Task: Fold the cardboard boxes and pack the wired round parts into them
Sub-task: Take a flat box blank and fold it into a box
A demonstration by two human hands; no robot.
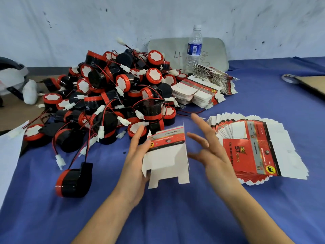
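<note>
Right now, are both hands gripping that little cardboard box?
No, only the left hand grips the cardboard box; the right hand is open beside it, fingers spread.

1. A box (167,155), partly opened, is held upright above the counter (158,217) in the left hand (139,155). It has a red printed band across the top and white flaps hanging below, which seem untucked.
2. Flat boxes (255,152) lie in a fanned stack on the counter to the right of the box, red and white, printed side up.
3. More flats (197,92) sit in neat stacks farther back, just beside the parts.
4. The parts (109,95) are heaped at back left: round black bodies, red rims, white faces, red-black wires, white plugs.
5. A lone part (73,180) lies on its side at front left, with its wire leading toward the heap.
</note>
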